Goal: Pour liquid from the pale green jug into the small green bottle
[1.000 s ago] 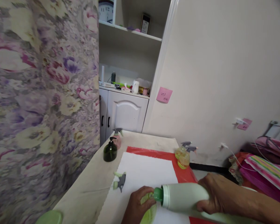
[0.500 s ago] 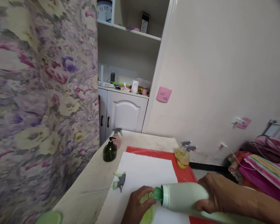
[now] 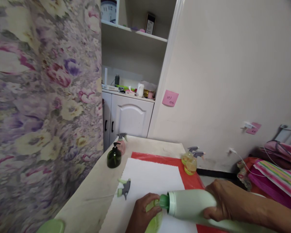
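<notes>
Within right hand (image 3: 218, 200), smooth bottle (image 3: 190, 203), ridged neck (image 3: 172, 203)

On pink note (image 3: 170, 98) on wall (image 3: 220, 71): handwritten in dark strokes, top line like 243 or 293 (middle digit unsure), lower line perhaps starting with 55, last mark too loose to read. On clock (image 3: 108, 12), cut by top frame edge: 12 legible, other numerals less clear. On second pink note (image 3: 255, 129), beside plug (image 3: 248, 125): marks too small. On dark box (image 3: 150, 24): pale label, print illegible.
</notes>
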### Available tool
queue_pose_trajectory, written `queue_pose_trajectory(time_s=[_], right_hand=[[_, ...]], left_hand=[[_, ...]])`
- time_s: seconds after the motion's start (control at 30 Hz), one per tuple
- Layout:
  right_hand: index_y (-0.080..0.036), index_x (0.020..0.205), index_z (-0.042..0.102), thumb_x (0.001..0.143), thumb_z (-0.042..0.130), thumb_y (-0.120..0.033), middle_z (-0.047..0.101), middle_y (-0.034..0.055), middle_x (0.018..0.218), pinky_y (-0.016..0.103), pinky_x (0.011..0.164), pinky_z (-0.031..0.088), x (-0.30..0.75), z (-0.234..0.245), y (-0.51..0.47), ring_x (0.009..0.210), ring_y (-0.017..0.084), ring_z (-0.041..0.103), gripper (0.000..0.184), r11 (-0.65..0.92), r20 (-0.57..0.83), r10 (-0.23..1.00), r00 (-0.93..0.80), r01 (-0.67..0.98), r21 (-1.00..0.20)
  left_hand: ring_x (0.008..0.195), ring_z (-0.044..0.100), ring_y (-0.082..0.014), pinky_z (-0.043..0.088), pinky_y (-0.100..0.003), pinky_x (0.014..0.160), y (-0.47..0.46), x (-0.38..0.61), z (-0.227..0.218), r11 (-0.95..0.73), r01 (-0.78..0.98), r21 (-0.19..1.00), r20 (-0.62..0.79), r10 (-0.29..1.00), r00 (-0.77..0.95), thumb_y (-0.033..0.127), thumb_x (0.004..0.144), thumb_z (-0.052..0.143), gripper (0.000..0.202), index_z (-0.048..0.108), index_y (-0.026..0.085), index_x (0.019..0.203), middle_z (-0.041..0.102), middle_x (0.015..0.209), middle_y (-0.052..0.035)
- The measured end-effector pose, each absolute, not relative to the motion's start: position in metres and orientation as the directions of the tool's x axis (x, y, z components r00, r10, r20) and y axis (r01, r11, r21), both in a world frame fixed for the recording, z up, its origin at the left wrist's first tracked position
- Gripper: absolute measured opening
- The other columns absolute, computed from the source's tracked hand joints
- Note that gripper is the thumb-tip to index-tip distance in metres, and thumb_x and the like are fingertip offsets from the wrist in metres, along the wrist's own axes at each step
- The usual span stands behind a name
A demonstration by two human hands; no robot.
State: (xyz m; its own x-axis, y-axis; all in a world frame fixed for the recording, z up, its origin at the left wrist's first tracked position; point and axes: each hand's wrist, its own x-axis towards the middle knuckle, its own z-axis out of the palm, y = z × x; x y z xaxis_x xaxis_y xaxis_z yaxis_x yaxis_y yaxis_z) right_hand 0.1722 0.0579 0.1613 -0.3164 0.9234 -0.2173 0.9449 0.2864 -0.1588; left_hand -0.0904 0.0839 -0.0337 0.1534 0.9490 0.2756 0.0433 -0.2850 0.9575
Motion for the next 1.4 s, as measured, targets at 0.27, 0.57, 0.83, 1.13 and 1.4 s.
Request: queue_pose_trajectory(time_s=[0.27,0.57,0.83,1.13,1.4], right_hand=[[-0.018,0.070,0.069,0.065,0.069,-0.044,0.069,0.0044,0.064,0.023,0.049,0.032,0.1713,0.1623,0.0576,0.057,0.018,0.062,0.026,0.286,-0.211,0.926,-0.313,0.946,-0.151],[-0.019,0.068,0.068,0.064,0.070,-0.043,0.068,0.0027,0.063,0.024,0.049,0.034,0.1723,0.1627,0.0581,0.057,0.018,0.064,0.025,0.292,-0.203,0.925,-0.321,0.943,-0.160],[-0.020,0.069,0.067,0.064,0.070,-0.042,0.068,0.0023,0.063,0.024,0.050,0.034,0.1664,0.1666,0.0575,0.058,0.018,0.064,0.023,0.283,-0.217,0.924,-0.315,0.945,-0.166],[-0.019,0.069,0.070,0.065,0.070,-0.045,0.070,0.0045,0.063,0.024,0.050,0.034,0.1692,0.1678,0.0570,0.059,0.020,0.065,0.027,0.279,-0.225,0.924,-0.309,0.948,-0.156],[-0.020,0.070,0.070,0.064,0.070,-0.047,0.070,0.0046,0.065,0.025,0.050,0.034,0.1727,0.1661,0.0585,0.060,0.021,0.065,0.028,0.269,-0.224,0.929,-0.296,0.953,-0.143]], left_hand=[[0.088,0.070,-0.0226,0.051,-0.027,0.083,0.0853,-0.0911,-0.0362,-0.300,0.059,0.952,0.287,0.945,0.157,0.019,0.072,0.073,0.017,0.077,0.023,0.087,0.078,0.089,-0.0024],[0.088,0.070,-0.0234,0.052,-0.028,0.082,0.0839,-0.0922,-0.0339,-0.299,0.060,0.952,0.287,0.945,0.154,0.020,0.072,0.073,0.016,0.077,0.022,0.087,0.079,0.089,-0.0030],[0.089,0.070,-0.0243,0.051,-0.030,0.084,0.0844,-0.0932,-0.0355,-0.288,0.041,0.957,0.278,0.948,0.154,0.020,0.071,0.073,0.017,0.077,0.022,0.087,0.079,0.090,-0.0037],[0.088,0.070,-0.0239,0.052,-0.029,0.083,0.0840,-0.0897,-0.0329,-0.293,0.066,0.954,0.281,0.948,0.148,0.020,0.070,0.072,0.018,0.077,0.023,0.086,0.079,0.089,-0.0031],[0.088,0.070,-0.0235,0.051,-0.029,0.083,0.0848,-0.0875,-0.0321,-0.295,0.070,0.953,0.282,0.947,0.153,0.020,0.071,0.071,0.017,0.077,0.022,0.087,0.079,0.090,-0.0039]])
